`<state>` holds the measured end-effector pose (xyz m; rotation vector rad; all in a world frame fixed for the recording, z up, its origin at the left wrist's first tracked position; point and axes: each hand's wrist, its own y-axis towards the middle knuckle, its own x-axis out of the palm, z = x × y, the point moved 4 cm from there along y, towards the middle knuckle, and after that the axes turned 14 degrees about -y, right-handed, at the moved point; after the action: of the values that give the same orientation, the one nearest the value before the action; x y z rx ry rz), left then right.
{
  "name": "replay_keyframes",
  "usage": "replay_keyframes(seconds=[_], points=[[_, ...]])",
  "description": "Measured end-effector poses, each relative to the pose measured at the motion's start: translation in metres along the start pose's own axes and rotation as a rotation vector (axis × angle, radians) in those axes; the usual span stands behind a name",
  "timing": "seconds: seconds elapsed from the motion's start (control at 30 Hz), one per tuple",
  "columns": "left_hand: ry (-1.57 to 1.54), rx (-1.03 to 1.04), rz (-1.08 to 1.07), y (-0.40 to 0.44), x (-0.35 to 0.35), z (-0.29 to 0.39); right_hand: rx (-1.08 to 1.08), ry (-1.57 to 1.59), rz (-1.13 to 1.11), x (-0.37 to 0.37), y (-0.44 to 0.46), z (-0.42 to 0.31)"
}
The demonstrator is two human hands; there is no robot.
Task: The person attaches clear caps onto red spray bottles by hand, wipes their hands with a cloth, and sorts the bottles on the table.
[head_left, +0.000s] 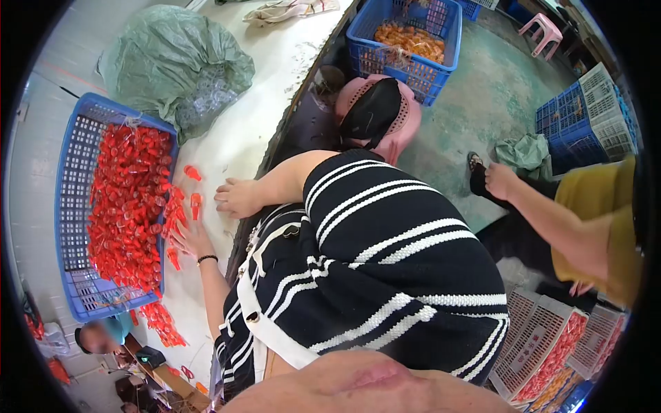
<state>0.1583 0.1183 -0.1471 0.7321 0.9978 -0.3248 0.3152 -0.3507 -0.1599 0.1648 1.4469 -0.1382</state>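
Observation:
My left hand (195, 241), with a dark bracelet at the wrist, is over the white table (234, 138). Its fingers are spread and touch small red plastic pieces (173, 212) beside the blue basket (69, 227). That basket holds a large heap of red pieces with clear tips (127, 206). Flat on the table near its edge lies my right hand (237, 198), fingers apart and nothing in it. Two single red pieces (195, 206) lie between the hands and the basket. More red pieces (162, 323) are spread below the basket's near corner.
A green sack (175, 65) with clear pieces sits at the table's upper left. Beyond the table edge are a blue crate of orange pieces (454, 41) and a pink stool (413, 113). Another person (592, 227) is at the right, near stacked crates (530, 337).

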Motion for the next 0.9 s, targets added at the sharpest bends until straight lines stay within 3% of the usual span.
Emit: replay_keyframes(seconds=[0.03,0.07,0.1,0.23,0.4,0.5,0.77,0.9], points=[[0.005,0.034,-0.005,0.008,-0.013,-0.008,0.003,0.001,0.022,-0.015,0.142,-0.029],[0.009,0.031,-0.005,0.007,-0.01,-0.008,-0.08,0.112,0.336,-0.028,0.29,-0.059],[-0.001,0.038,0.013,0.005,-0.01,-0.003,-0.159,0.226,0.65,-0.018,0.292,-0.063],[0.015,0.057,0.055,-0.008,-0.023,0.024,-0.229,0.277,0.418,-0.018,0.292,-0.058],[0.041,0.031,0.088,-0.007,-0.027,0.031,-0.252,0.293,0.44,-0.023,0.289,-0.056],[0.021,0.011,0.072,-0.004,-0.018,0.019,-0.271,0.292,0.308,-0.017,0.294,-0.057],[0.01,-0.061,0.01,-0.005,-0.015,0.01,-0.316,0.197,0.575,0.001,0.285,-0.055],[0.042,-0.049,-0.014,0.0,-0.011,0.004,-0.319,0.185,0.573,0.003,0.288,-0.056]])
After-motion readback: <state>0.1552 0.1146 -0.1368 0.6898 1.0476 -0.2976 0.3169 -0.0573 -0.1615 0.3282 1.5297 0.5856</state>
